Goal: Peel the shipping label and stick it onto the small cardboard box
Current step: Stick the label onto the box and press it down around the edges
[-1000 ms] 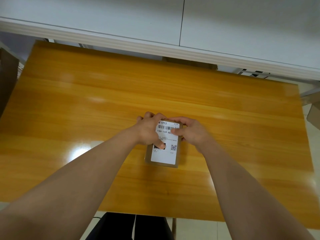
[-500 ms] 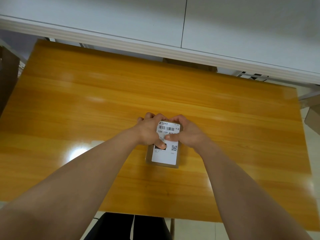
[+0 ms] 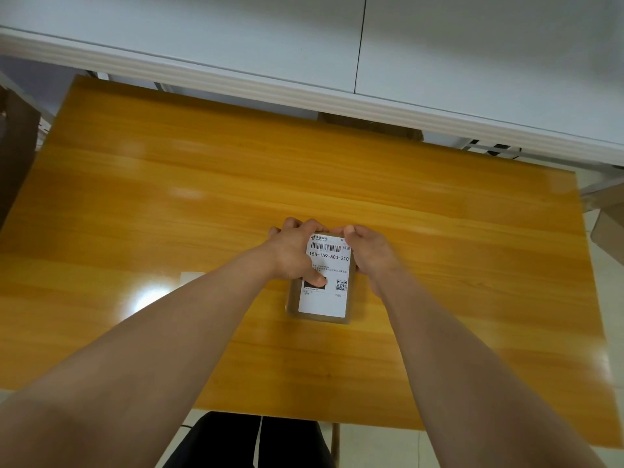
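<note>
A small brown cardboard box (image 3: 292, 298) lies on the wooden table (image 3: 169, 204), right of centre. The white shipping label (image 3: 326, 298), with barcode and QR code, lies flat on the box's top face. My left hand (image 3: 293, 255) grips the box's left side, with its thumb pressed on the label's dark square. My right hand (image 3: 369, 253) holds the box's right side, its fingers curled at the far right corner. The box's far end is hidden behind my fingers.
A white wall ledge (image 3: 304, 92) runs behind the table's far edge. Brown cardboard (image 3: 13, 153) stands off the left edge, and another carton (image 3: 607, 228) sits off the right edge. A small pale patch (image 3: 190, 276) shows on the table near my left forearm.
My right hand has slid off the label's middle to the box's right side and far corner, uncovering the printed code. My left hand stays put with its thumb on the label.
</note>
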A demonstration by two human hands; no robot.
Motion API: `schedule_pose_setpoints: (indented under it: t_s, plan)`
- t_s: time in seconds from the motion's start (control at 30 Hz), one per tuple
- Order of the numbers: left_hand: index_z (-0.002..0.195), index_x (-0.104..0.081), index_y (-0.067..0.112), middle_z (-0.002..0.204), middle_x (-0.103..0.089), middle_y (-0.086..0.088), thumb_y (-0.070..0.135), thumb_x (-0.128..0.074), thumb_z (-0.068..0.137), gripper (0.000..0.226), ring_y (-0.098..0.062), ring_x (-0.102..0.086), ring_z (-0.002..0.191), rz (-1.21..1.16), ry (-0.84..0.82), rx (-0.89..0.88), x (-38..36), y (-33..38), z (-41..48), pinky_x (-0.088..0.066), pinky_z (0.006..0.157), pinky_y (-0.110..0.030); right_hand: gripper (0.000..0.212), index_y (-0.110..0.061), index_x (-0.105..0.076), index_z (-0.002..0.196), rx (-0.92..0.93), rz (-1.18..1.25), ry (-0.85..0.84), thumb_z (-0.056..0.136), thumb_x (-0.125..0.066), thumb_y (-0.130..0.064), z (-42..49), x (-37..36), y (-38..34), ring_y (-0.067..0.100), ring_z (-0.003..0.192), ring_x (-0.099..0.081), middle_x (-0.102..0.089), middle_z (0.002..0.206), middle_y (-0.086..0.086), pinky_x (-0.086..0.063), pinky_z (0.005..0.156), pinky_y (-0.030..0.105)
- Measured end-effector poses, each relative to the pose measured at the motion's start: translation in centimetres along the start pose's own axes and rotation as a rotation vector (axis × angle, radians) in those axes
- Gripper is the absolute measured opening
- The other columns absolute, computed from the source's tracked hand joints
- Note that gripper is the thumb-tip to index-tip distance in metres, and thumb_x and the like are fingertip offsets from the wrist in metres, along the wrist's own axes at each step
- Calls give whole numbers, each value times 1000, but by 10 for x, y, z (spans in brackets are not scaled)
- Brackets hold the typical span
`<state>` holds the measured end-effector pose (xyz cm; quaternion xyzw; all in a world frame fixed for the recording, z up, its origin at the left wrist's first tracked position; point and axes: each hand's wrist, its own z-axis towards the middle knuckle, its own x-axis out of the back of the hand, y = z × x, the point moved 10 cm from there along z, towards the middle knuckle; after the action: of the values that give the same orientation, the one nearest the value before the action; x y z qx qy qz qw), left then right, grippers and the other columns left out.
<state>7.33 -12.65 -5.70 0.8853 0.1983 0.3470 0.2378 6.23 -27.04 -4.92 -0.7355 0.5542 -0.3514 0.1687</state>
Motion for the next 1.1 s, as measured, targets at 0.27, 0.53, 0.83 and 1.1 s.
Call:
schedule_pose_setpoints:
  t_s: [0.27,0.53,0.83,1.1]
  plan:
    - [144,-31,20,141,-39,-11,54,-87,59,107,-36,-36,133,-145,286,280,35,-34,-14,-40,103,-45,67,-28,-38,150,38,-86,-39,91,-68,-42,-8,5,4,25,131,-51,-47,151,6,-44,96,35]
    - [138,-31,14,135,-53,-10,77,-72,59,110,-34,-49,127,-127,221,397,24,-53,-22,-48,98,-48,58,-21,-48,142,133,-188,-138,90,-73,-24,-10,-18,-15,20,103,-67,-63,125,0,-57,91,39]
    - [124,-52,42,125,-42,-7,15,-80,74,63,-35,-54,116,-450,170,123,30,-30,-1,-56,88,-45,71,-23,-51,136,121,-218,-141,74,-86,-18,-6,-26,-12,25,97,-72,-70,116,4,-59,83,40]
    - [109,-59,21,99,-65,-5,5,-67,89,27,-23,-67,72,-807,210,147,21,-36,8,-51,55,-29,37,-21,-61,115,57,-131,-50,83,-78,-14,7,-22,-8,23,89,-71,-69,103,0,-59,80,38]
